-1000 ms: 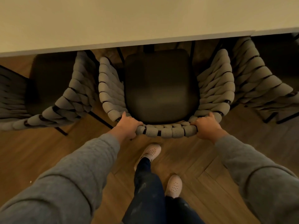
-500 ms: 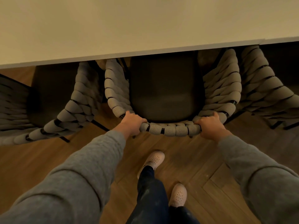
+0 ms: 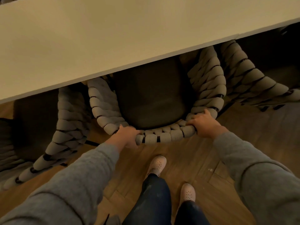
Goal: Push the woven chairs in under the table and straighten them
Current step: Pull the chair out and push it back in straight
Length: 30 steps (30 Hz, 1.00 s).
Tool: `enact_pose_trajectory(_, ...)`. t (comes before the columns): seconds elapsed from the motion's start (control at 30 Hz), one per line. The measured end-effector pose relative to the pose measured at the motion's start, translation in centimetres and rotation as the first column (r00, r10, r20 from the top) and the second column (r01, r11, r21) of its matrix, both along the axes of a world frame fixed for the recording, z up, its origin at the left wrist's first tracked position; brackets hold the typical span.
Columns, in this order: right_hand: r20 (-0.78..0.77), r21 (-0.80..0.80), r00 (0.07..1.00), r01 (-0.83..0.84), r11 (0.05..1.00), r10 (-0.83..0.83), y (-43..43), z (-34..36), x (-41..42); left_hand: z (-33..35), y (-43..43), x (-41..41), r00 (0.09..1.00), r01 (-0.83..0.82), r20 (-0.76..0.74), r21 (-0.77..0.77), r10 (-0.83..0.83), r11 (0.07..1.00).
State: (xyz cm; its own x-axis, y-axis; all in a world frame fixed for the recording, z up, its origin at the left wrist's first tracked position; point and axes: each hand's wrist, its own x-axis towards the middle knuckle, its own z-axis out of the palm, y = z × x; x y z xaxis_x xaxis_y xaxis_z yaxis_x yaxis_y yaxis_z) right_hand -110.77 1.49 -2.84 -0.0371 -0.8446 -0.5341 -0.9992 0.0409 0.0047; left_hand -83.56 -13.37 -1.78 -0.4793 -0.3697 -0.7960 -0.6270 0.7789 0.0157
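Note:
The middle woven chair [image 3: 164,136] has a thick grey rope back and a dark seat, and the front of its seat lies hidden under the pale table [image 3: 113,38]. My left hand [image 3: 125,137] grips the left end of its curved back rail. My right hand [image 3: 203,125] grips the right end of the same rail. A second woven chair [image 3: 68,127] stands to the left, angled outward, with its seat partly under the table. A third woven chair [image 3: 248,78] stands to the right, its seat in shadow below the table.
Wooden plank floor [image 3: 186,159] spreads below the chairs. My two feet in light shoes [image 3: 156,165] stand just behind the middle chair. The table edge runs diagonally across the view, higher on the right.
The middle chair has slid further under the table, so less of its dark seat shows. Both hands kept their grip on the back rail. The view has tilted and moved closer.

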Motion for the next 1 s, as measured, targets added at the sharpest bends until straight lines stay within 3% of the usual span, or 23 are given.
enact_pose_trajectory(0.1,0.125,-0.036,0.992,0.039,0.999,-0.034,0.8,-0.4,-0.4,1.0,0.1,-2.8,0.968,-0.250,0.059,0.265,0.243,0.931)
enact_pose_trajectory(0.17,0.183,-0.031,0.978,0.104,0.994,-0.097,1.2,0.2,-1.1,1.9,1.0,-6.2,0.925,-0.323,-0.065,0.389,0.375,0.863)
enact_pose_trajectory(0.23,0.202,-0.048,0.968,0.165,0.985,-0.152,1.9,1.3,-3.0,2.7,2.3,-10.3,0.878,-0.303,-0.228,0.417,0.421,0.857)
enact_pose_trajectory(0.3,0.210,-0.101,0.952,0.248,0.963,-0.223,3.8,2.8,-6.8,3.9,4.2,-15.3,0.863,-0.221,-0.351,0.383,0.363,0.897)
enact_pose_trajectory(0.47,0.164,-0.206,0.923,0.376,0.903,-0.347,8.7,5.3,-17.4,4.7,8.2,-26.0,0.839,-0.162,-0.491,0.188,0.236,0.969)
enact_pose_trajectory(0.53,0.129,-0.224,0.922,0.386,0.895,-0.365,11.0,5.7,-21.6,4.2,9.7,-29.9,0.835,-0.249,-0.482,0.098,0.264,0.964)
enact_pose_trajectory(0.6,0.106,-0.225,0.925,0.380,0.897,-0.365,13.8,6.1,-26.1,3.7,11.3,-33.4,0.814,-0.433,-0.424,0.014,0.397,0.901)
enact_pose_trajectory(0.67,0.081,-0.219,0.932,0.363,0.906,-0.354,16.5,6.5,-30.2,3.5,13.0,-36.0,0.821,-0.479,-0.418,-0.134,0.389,0.867)
enact_pose_trajectory(0.77,0.046,-0.201,0.943,0.331,0.922,-0.329,20.4,7.3,-36.3,3.7,16.5,-41.0,0.845,-0.391,-0.486,-0.278,0.223,0.877)
enact_pose_trajectory(0.87,0.017,-0.209,0.938,0.341,0.916,-0.346,23.9,8.4,-42.8,4.4,20.1,-47.9,0.819,-0.329,-0.563,-0.293,0.116,0.898)
enact_pose_trajectory(1.0,0.014,-0.224,0.927,0.368,0.902,-0.375,27.4,9.1,-50.4,5.3,23.9,-56.9,0.849,-0.209,-0.529,-0.320,0.009,0.924)
